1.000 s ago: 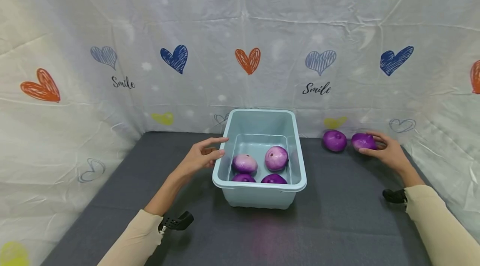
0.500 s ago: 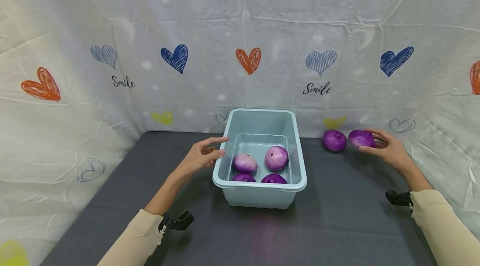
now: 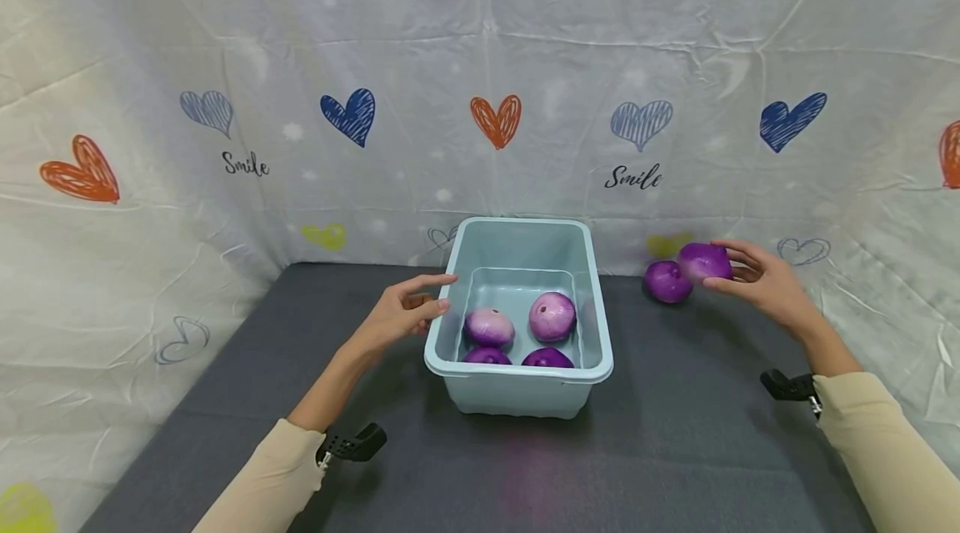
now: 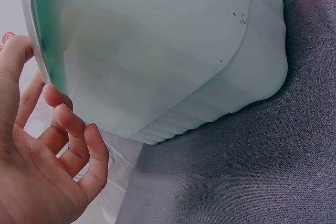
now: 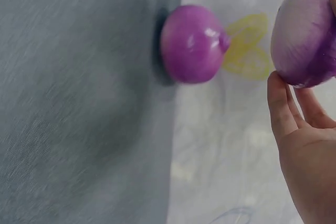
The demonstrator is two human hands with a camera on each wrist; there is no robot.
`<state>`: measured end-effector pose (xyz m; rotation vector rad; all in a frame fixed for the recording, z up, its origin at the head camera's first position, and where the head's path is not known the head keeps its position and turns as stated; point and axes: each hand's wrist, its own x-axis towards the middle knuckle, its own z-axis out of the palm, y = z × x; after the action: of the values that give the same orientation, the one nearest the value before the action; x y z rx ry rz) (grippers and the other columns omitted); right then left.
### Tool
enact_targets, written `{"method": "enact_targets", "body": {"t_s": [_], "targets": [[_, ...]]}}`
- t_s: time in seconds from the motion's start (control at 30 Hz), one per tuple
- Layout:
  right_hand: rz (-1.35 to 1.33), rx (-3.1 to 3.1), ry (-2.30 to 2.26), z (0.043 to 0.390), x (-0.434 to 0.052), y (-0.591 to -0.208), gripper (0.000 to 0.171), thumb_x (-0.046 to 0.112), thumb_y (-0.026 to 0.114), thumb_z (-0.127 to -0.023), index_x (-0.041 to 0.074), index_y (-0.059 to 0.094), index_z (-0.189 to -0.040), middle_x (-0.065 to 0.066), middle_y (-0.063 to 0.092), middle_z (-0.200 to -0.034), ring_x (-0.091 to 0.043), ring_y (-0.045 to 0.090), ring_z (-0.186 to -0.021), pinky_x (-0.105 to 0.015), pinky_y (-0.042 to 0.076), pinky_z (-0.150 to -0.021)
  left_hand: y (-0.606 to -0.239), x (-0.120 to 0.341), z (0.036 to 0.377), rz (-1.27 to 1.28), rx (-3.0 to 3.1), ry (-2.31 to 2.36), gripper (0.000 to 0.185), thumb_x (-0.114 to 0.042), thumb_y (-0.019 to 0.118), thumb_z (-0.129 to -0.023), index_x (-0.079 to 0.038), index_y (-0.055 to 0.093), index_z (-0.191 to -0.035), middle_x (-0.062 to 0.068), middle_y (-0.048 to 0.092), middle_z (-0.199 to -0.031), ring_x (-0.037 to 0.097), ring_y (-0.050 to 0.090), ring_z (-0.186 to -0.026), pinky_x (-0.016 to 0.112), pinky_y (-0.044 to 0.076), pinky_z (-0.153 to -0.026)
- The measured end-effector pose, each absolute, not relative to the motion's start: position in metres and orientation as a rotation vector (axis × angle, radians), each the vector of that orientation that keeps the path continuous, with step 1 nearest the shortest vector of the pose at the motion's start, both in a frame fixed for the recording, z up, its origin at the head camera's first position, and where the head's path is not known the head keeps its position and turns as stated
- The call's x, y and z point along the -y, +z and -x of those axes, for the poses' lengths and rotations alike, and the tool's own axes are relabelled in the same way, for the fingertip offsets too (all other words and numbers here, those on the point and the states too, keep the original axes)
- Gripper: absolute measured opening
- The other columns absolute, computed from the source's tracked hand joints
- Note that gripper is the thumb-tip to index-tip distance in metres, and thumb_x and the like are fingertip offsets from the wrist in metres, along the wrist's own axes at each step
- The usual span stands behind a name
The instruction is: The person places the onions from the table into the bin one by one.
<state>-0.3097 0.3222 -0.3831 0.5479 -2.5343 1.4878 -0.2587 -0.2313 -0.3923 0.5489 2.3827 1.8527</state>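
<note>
A light blue plastic tub stands mid-table with several purple onions inside, among them a pale one and another pale one. My left hand holds the tub's left rim by the thumb and fingertips; the other fingers curl outside its wall in the left wrist view. At the back right my right hand grips a purple onion between thumb and fingers, raised above the table. Just left of and below it, a second purple onion lies on the table, partly overlapped in the head view.
A dark grey cloth covers the table. Behind and at both sides hangs a white curtain printed with hearts and "Smile", close to the table's back edge.
My right hand has lifted the onion off the table and moved it left, over toward the neighbouring onion. The left hand and tub have stayed put.
</note>
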Motion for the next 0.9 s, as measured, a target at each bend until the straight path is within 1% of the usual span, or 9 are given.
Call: {"method": "enact_targets", "body": {"t_s": [0.13, 0.27, 0.37, 0.5, 0.57, 0.7, 0.77, 0.9], "targets": [[-0.57, 2.539, 1.495, 0.31, -0.309, -0.374, 0.059, 0.014, 0.075, -0.096, 0.006, 0.05, -0.149, -0.022, 0.049, -0.144, -0.006, 0.059, -0.111, -0.017, 0.049, -0.084, -0.394, 0.232, 0.259, -0.557, -2.39, 1.843, 0.047, -0.02, 0.069, -0.1, -0.01, 0.059, -0.145, 0.016, 0.055, -0.08, 0.023, 0.047, -0.064, 0.037, 0.048, -0.066], [-0.589, 2.525, 1.542, 0.312, -0.296, -0.366, 0.058, 0.009, 0.075, -0.095, 0.007, 0.051, -0.148, -0.017, 0.05, -0.143, -0.009, 0.059, -0.112, -0.018, 0.049, -0.085, -0.395, 0.233, 0.259, -0.565, -2.398, 1.837, 0.046, -0.019, 0.068, -0.1, -0.011, 0.059, -0.145, 0.018, 0.054, -0.079, 0.023, 0.047, -0.064, 0.037, 0.047, -0.066], [-0.619, 2.501, 1.573, 0.312, -0.284, -0.36, 0.059, 0.006, 0.076, -0.093, 0.006, 0.051, -0.147, -0.015, 0.051, -0.142, -0.014, 0.058, -0.115, -0.019, 0.049, -0.087, -0.395, 0.233, 0.259, -0.56, -2.399, 1.839, 0.046, -0.02, 0.068, -0.1, -0.012, 0.059, -0.145, 0.019, 0.054, -0.08, 0.025, 0.047, -0.065, 0.037, 0.048, -0.067], [-0.681, 2.47, 1.591, 0.313, -0.268, -0.352, 0.061, 0.005, 0.078, -0.091, 0.005, 0.053, -0.146, -0.013, 0.052, -0.141, -0.022, 0.056, -0.118, -0.019, 0.047, -0.091, -0.393, 0.233, 0.257, -0.549, -2.405, 1.838, 0.046, -0.022, 0.069, -0.1, -0.013, 0.059, -0.145, 0.016, 0.058, -0.082, 0.022, 0.048, -0.065, 0.037, 0.049, -0.068], [-0.728, 2.461, 1.586, 0.315, -0.261, -0.349, 0.061, 0.004, 0.078, -0.091, 0.005, 0.052, -0.146, -0.014, 0.052, -0.141, -0.026, 0.055, -0.12, -0.02, 0.046, -0.092, -0.393, 0.233, 0.257, -0.549, -2.411, 1.835, 0.046, -0.022, 0.069, -0.1, -0.013, 0.059, -0.145, 0.014, 0.059, -0.082, 0.021, 0.048, -0.065, 0.036, 0.049, -0.068], [-0.782, 2.457, 1.601, 0.317, -0.249, -0.345, 0.062, 0.003, 0.078, -0.09, 0.005, 0.052, -0.146, -0.014, 0.051, -0.143, -0.031, 0.053, -0.123, -0.02, 0.045, -0.095, -0.393, 0.232, 0.257, -0.544, -2.418, 1.827, 0.046, -0.022, 0.069, -0.1, -0.013, 0.059, -0.145, 0.014, 0.062, -0.085, 0.027, 0.051, -0.067, 0.037, 0.051, -0.069], [-0.801, 2.455, 1.61, 0.319, -0.244, -0.343, 0.062, 0.004, 0.078, -0.091, 0.005, 0.052, -0.147, -0.015, 0.05, -0.143, -0.032, 0.053, -0.124, -0.021, 0.045, -0.095, -0.393, 0.232, 0.257, -0.544, -2.414, 1.828, 0.046, -0.022, 0.069, -0.1, -0.013, 0.059, -0.145, 0.014, 0.061, -0.085, 0.03, 0.05, -0.068, 0.037, 0.051, -0.069], [-0.819, 2.424, 1.657, 0.322, -0.233, -0.34, 0.062, 0.005, 0.079, -0.09, 0.008, 0.053, -0.146, -0.015, 0.05, -0.143, -0.032, 0.054, -0.123, -0.023, 0.047, -0.094, -0.392, 0.231, 0.257, -0.539, -2.417, 1.83, 0.046, -0.022, 0.069, -0.1, -0.014, 0.06, -0.144, 0.013, 0.06, -0.084, 0.028, 0.049, -0.068, 0.035, 0.049, -0.067]]}}
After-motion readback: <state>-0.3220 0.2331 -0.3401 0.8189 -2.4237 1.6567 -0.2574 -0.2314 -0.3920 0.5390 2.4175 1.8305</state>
